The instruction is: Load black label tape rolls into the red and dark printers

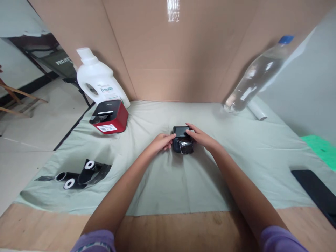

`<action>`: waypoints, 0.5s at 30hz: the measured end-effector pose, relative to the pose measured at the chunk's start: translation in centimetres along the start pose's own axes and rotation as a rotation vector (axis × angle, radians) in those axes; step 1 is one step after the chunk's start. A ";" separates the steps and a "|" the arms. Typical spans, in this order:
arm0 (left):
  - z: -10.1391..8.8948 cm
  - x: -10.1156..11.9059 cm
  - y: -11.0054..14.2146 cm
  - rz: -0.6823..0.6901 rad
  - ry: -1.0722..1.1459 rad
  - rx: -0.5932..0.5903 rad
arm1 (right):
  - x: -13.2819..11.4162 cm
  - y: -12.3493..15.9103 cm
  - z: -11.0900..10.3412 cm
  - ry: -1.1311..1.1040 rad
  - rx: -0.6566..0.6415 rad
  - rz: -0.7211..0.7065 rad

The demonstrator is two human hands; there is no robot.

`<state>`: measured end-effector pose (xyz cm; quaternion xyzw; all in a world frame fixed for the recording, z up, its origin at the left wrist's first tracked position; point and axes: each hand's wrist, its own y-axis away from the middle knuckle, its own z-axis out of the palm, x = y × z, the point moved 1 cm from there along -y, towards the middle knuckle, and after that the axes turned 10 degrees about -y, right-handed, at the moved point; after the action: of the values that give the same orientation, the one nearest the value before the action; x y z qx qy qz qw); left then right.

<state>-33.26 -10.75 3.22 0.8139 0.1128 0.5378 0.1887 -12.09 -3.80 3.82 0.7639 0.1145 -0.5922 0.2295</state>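
Observation:
A small black device point(181, 139) with a dark shiny strip coming out of its front lies on the pale green cloth point(162, 175) at the middle of the table. My left hand point(161, 142) rests against its left side, fingers curled onto it. My right hand point(199, 137) lies over its right side with fingertips on its top. Both hands grip the device.
A red and black label printer point(109, 117) and a white jug point(98, 79) stand at the back left. Black ribbon rolls point(78, 175) lie at the front left. A clear water bottle point(258, 75) leans at the back right by cardboard walls point(168, 52). A black flat object point(316, 192) lies right.

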 end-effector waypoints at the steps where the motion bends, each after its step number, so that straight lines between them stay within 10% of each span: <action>1: 0.0 0.0 0.0 -0.001 0.004 0.002 | 0.1 -0.2 0.2 -0.015 -0.001 0.001; 9: 0.5 -0.7 0.0 0.121 0.067 0.095 | 2.4 1.5 0.9 -0.037 0.167 -0.207; 15: 1.7 -0.5 0.0 0.187 -0.071 0.078 | 3.9 6.2 2.5 0.427 0.108 -0.402</action>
<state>-31.89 -11.31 2.22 0.8463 0.0504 0.5189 0.1095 -10.36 -10.76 0.99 0.8443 0.2776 -0.4569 0.0371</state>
